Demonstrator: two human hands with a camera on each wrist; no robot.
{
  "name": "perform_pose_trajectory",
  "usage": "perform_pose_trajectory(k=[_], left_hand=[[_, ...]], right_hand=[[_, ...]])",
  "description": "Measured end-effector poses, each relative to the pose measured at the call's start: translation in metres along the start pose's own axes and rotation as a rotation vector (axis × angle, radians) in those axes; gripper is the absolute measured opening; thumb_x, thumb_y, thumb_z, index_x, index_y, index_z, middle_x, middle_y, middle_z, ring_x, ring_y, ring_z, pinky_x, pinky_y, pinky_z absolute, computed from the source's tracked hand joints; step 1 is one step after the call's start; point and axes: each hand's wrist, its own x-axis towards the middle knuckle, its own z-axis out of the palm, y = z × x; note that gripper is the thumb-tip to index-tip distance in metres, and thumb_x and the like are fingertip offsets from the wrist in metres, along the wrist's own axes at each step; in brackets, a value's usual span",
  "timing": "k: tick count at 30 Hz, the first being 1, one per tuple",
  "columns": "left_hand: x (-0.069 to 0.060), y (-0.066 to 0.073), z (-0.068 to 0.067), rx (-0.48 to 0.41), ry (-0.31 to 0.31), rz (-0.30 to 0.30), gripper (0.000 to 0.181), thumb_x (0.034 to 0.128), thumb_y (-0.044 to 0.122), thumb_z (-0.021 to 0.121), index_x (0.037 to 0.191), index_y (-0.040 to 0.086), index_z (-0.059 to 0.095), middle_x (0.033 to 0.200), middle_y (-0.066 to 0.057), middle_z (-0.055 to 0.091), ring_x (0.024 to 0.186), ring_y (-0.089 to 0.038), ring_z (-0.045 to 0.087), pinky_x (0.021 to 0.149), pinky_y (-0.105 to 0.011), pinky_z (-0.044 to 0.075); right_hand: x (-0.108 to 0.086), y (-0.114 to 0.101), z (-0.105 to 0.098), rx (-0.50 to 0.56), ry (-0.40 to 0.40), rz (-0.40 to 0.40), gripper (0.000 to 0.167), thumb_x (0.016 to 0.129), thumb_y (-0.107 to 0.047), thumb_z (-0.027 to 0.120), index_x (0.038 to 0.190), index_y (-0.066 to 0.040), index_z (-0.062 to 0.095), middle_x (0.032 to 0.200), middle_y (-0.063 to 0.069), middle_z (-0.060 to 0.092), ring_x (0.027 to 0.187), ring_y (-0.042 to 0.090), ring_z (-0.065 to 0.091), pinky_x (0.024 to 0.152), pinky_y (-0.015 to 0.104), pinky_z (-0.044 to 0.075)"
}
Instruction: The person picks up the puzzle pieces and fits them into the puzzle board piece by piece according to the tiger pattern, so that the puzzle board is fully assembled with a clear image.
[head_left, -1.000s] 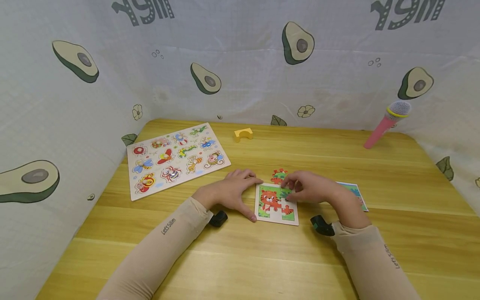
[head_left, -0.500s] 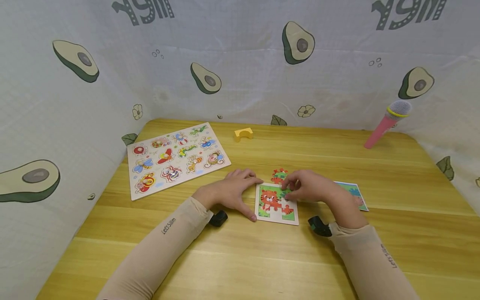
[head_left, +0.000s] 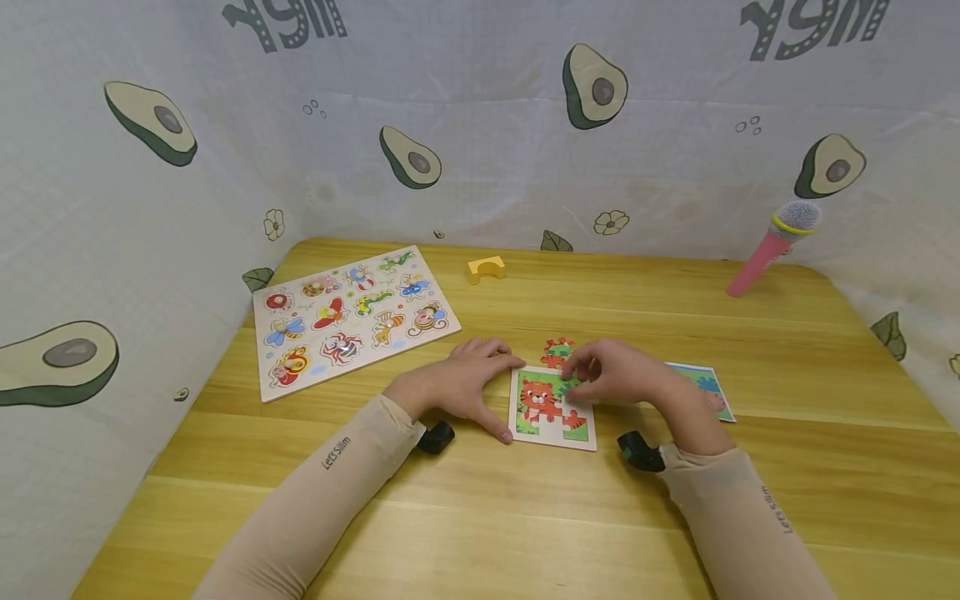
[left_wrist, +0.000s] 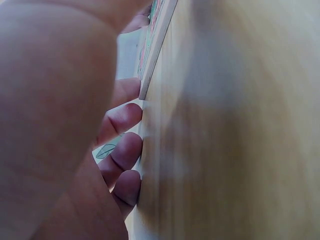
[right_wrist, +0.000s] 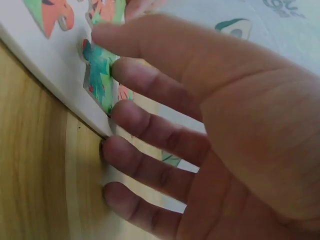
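Note:
A small square jigsaw board (head_left: 551,430) with a tiger picture lies flat on the table, partly filled with pieces. My left hand (head_left: 474,387) is spread along its left side, thumb at the near corner and index finger at the far corner. In the left wrist view, those fingers touch the board's edge (left_wrist: 159,47). At the board's upper right, my right hand (head_left: 626,375) pinches a green puzzle piece (right_wrist: 99,75) between thumb and index finger, low against the board. The other right fingers reach past the board's edge. Just beyond the board lie loose red-and-green puzzle pieces (head_left: 557,352).
A peg puzzle board (head_left: 360,321) with insect shapes lies at the left. A yellow arch block (head_left: 487,268) sits at the back. Behind my right wrist is a picture card (head_left: 716,392), partly covered. A pink toy microphone (head_left: 765,260) is at the back right.
My right hand has shifted very slightly at the board's upper right, its wrist a little to the left. The left hand and the board look unmoved.

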Motion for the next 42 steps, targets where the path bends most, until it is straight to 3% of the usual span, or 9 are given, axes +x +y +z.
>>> perform_pose_trajectory(k=[5,10,13,20,42], left_hand=[[0.000,0.000,0.000,0.005,-0.004,0.000,0.110,0.0673,0.075,0.078,0.155,0.022,0.038,0.146,0.002,0.035,0.126,-0.018,0.031,0.110,-0.039,0.026],[0.000,0.001,0.000,0.010,-0.002,0.000,0.109,0.0678,0.074,0.078,0.155,0.022,0.039,0.145,0.002,0.035,0.128,-0.019,0.032,0.110,-0.039,0.026],[-0.001,0.002,0.000,0.011,-0.001,-0.001,0.108,0.0682,0.074,0.078,0.155,0.022,0.039,0.146,0.002,0.035,0.129,-0.019,0.032,0.111,-0.039,0.025],[-0.001,0.003,-0.001,0.008,-0.001,0.001,0.108,0.0686,0.073,0.079,0.155,0.021,0.039,0.145,0.001,0.036,0.128,-0.020,0.032,0.111,-0.040,0.026],[0.000,0.000,0.001,0.014,0.005,0.011,0.109,0.0674,0.075,0.078,0.154,0.021,0.040,0.145,0.000,0.036,0.127,-0.020,0.033,0.110,-0.040,0.026]], right_hand=[[0.004,0.004,0.003,0.018,0.123,-0.006,0.017,0.090,-0.023,0.079,0.098,-0.011,0.070,0.083,0.003,0.056,0.077,0.021,0.051,0.065,0.035,0.044],[0.011,0.005,0.007,-0.034,0.240,-0.004,0.023,0.097,-0.015,0.068,0.118,-0.006,0.071,0.085,0.004,0.057,0.074,0.021,0.051,0.062,0.035,0.043],[0.014,0.005,0.009,-0.080,0.235,-0.005,0.028,0.097,-0.012,0.067,0.123,-0.003,0.070,0.086,0.005,0.060,0.072,0.021,0.052,0.062,0.035,0.044],[0.014,0.006,0.010,-0.110,0.220,0.026,0.024,0.097,-0.014,0.067,0.118,-0.004,0.073,0.089,0.005,0.062,0.075,0.021,0.053,0.066,0.035,0.046],[0.009,0.001,0.009,0.011,0.228,0.041,0.021,0.097,-0.015,0.068,0.114,-0.004,0.068,0.099,0.010,0.067,0.087,0.024,0.061,0.079,0.043,0.051]])
